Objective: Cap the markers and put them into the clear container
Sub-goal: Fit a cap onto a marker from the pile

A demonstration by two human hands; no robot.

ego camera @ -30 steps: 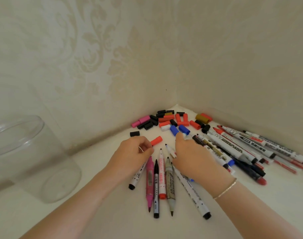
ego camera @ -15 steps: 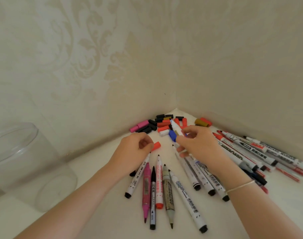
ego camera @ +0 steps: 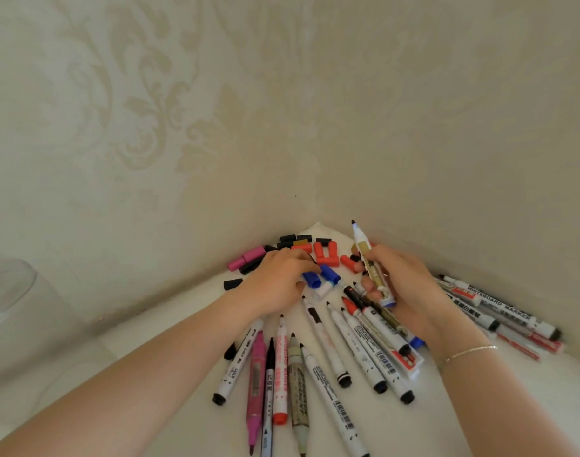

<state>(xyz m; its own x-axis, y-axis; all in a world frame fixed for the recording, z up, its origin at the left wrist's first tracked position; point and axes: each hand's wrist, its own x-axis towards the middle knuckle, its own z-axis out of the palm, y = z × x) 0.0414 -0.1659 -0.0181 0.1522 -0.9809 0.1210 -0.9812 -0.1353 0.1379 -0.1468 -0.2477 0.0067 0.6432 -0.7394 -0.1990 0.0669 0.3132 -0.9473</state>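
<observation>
At the corner of the desk (ego camera: pixel 480 407), where two papered walls (ego camera: pixel 150 127) meet, the right hand (ego camera: pixel 404 288) holds one white marker (ego camera: pixel 369 262) nearly upright, its bare dark tip toward the corner and its blue end low by the palm. The fingers (ego camera: pixel 369 286) of that hand are curled round the barrel. Just left of this marker, the left hand (ego camera: pixel 275 282) rests knuckles-up over the heap of loose caps (ego camera: pixel 325 253), fingers bent down among them; whether they pinch a cap cannot be told, since the fingertips are hidden. Two blue caps (ego camera: pixel 320 277) lie touching that hand, between it and the held marker, with a white cap just below them. Red, black and pink caps lie behind, closer to the corner, and one black cap (ego camera: pixel 232 284) sits apart to the left.

Nearer the person than the held marker, uncapped markers (ego camera: pixel 315 364) fan out flat on the desk, tips pointing toward the caps: white barrels with black ends, a pink one, a red-ended one, an olive one. To the right of the held marker, along the right wall, a second bunch of whiteboard markers (ego camera: pixel 500 308) lies side by side. A thin gold bracelet (ego camera: pixel 467 352) circles the right wrist. Far to the left of everything, at the frame's edge, stands the clear container (ego camera: pixel 14 311), well apart from the markers.
</observation>
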